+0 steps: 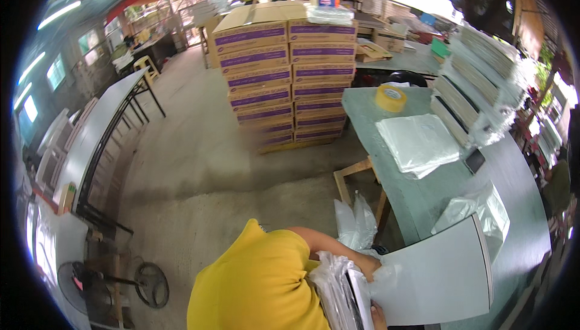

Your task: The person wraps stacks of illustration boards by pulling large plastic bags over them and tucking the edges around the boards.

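Note:
My left arm, in a yellow sleeve, reaches across toward the right at the bottom. Its hand [367, 265] rests between a bundle of flat sheets in clear plastic [338, 291] and a large pale board [435, 278]; its fingers are mostly hidden by plastic. Lower down, a few bent fingers of my right hand [378, 316] grip the bundle's right edge. The bundle stands tilted against my yellow shirt. The pale board, with a dark strip along its far right edge, lies partly over the table edge, beside a crumpled clear plastic bag [483, 212].
The green-grey table [417, 203] at right carries a yellow tape roll [391, 98], flat plastic bags [418, 141], a phone [475, 160] and wrapped board stacks [477, 82]. Stacked cartons [260, 70] stand on a pallet ahead. A long table [106, 124] and fan [78, 284] are at left.

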`<act>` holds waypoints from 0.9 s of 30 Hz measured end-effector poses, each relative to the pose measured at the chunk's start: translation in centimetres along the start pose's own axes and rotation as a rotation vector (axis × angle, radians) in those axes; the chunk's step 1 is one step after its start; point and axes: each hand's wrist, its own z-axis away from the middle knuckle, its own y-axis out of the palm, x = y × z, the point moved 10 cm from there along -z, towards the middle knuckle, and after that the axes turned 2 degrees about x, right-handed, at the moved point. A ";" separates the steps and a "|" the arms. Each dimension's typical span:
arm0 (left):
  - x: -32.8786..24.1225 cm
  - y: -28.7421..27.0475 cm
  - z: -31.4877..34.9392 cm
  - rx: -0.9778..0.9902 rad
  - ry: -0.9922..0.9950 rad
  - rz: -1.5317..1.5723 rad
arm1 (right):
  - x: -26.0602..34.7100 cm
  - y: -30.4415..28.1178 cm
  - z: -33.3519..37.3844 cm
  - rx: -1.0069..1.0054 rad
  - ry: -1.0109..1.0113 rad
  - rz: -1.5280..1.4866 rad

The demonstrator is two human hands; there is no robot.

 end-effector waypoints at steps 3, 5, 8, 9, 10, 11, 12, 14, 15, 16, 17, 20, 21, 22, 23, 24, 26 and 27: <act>2.0 1.4 -1.1 0.135 -0.099 -0.063 | 1.4 0.3 -0.3 0.046 0.001 -0.002; 2.7 0.5 -0.9 0.071 -0.193 -0.118 | 2.3 0.3 -0.4 0.067 -0.005 -0.013; 1.5 1.2 -2.3 0.219 -0.159 -0.357 | 4.2 0.6 0.0 0.117 -0.030 -0.056; 0.8 2.0 -3.2 0.307 -0.105 -0.461 | 5.1 0.5 0.5 0.129 -0.041 -0.087; -5.1 -0.3 -3.5 0.399 -0.040 -0.218 | 5.8 -0.4 1.5 0.112 -0.049 -0.152; -13.2 -3.9 -2.0 0.468 -0.010 0.028 | 7.2 -1.0 3.2 0.133 -0.082 -0.235; -17.9 -6.2 -0.9 0.375 0.058 0.121 | 9.0 -1.3 5.5 0.191 -0.131 -0.310; -23.3 -6.8 0.9 0.280 0.182 0.198 | 12.1 -1.8 9.4 0.336 -0.239 -0.450; -24.8 -6.4 2.0 0.282 0.249 0.178 | 13.5 -1.9 10.8 0.395 -0.290 -0.507; -25.6 -6.1 2.6 0.281 0.315 0.156 | 13.9 -1.4 11.0 0.411 -0.285 -0.506; -23.5 -5.2 2.5 0.280 0.261 0.067 | 13.6 -1.1 10.6 0.383 -0.265 -0.492; -11.2 0.0 1.2 0.311 0.116 -0.211 | 12.4 -1.3 8.6 0.163 -0.183 -0.444; -9.9 0.4 1.1 0.319 0.064 -0.295 | 11.9 -1.6 7.5 0.075 -0.150 -0.435; -7.8 -0.4 0.8 0.282 -0.060 -0.249 | 11.3 -2.3 6.6 -0.030 -0.113 -0.425; -6.6 -2.1 0.6 0.246 -0.177 -0.212 | 10.7 -3.1 5.6 -0.131 -0.085 -0.438; -7.4 -3.1 -1.7 0.010 -0.084 -0.177 | 10.4 -4.0 5.1 -0.228 -0.075 -0.440; -11.7 -6.1 -3.6 -0.331 0.026 -0.105 | 9.9 -6.1 4.2 -0.395 -0.054 -0.482; -16.5 -8.8 -4.4 -0.437 0.067 -0.071 | 9.6 -7.6 4.1 -0.486 -0.051 -0.504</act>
